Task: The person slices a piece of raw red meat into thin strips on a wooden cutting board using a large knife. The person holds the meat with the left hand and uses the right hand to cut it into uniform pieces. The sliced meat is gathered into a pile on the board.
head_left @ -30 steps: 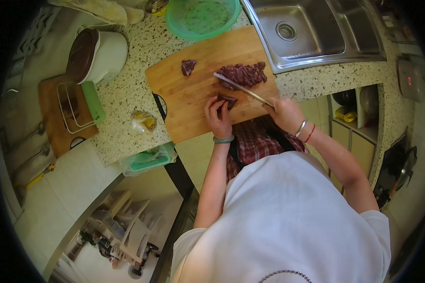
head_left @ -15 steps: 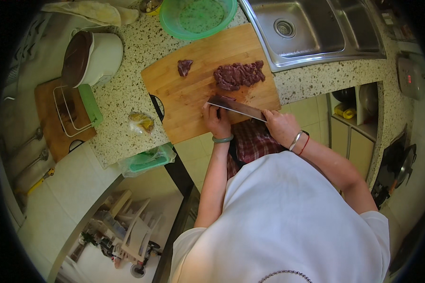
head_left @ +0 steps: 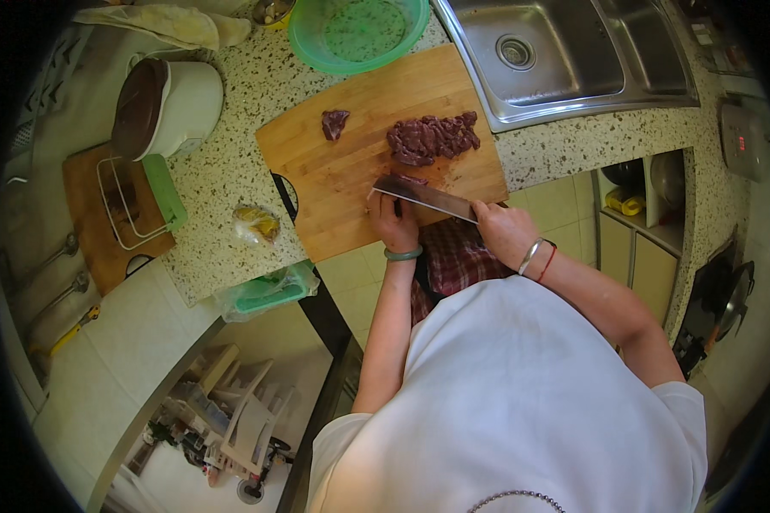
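While the speckled worktop (head_left: 231,162) carries a wooden cutting board (head_left: 359,162), the right hand (head_left: 505,231), fingers closed round the handle, holds a broad cleaver (head_left: 423,195) flat at the board's near edge. The left hand (head_left: 393,224), fingers curled, rests beside the blade. Dark red sliced meat (head_left: 432,138) lies heaped further back, likely soft and slippery, best pinned from above.

green bowl (head_left: 357,32), steel sink (head_left: 573,51), white rice cooker (head_left: 164,107) on speckled counter (head_left: 231,162).
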Demonstrator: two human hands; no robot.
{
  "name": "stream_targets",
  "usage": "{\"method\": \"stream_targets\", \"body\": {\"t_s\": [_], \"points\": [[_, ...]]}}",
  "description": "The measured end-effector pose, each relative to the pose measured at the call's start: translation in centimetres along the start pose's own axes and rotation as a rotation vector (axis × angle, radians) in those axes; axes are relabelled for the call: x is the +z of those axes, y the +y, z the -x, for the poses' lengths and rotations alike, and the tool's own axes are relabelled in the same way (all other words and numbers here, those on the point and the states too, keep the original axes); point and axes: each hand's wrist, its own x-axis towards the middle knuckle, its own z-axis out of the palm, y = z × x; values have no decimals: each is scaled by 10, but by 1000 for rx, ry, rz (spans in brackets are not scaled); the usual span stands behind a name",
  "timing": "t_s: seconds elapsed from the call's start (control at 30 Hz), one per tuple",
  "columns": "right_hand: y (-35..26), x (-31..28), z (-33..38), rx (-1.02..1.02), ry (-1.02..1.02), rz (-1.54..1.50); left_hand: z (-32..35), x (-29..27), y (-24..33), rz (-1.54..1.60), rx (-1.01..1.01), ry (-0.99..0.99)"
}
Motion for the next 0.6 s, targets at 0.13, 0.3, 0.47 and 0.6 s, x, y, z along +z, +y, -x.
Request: {"method": "stream_targets", "body": {"t_s": [0.13,0.3,0.47,0.6], "points": [[-6,-4,-2,1,-8,5,2,1,-6,-15,27,5],[-19,-11,-16,-10,-33,-1,3,-1,-2,-10,-5,-26],[-36,-13,-43,-34,-2,-11,1,-2,-2,-21,33,-31],[-37,-18,-43,-49,-15,-8,3,1,-4,-33,37,-3]]}}
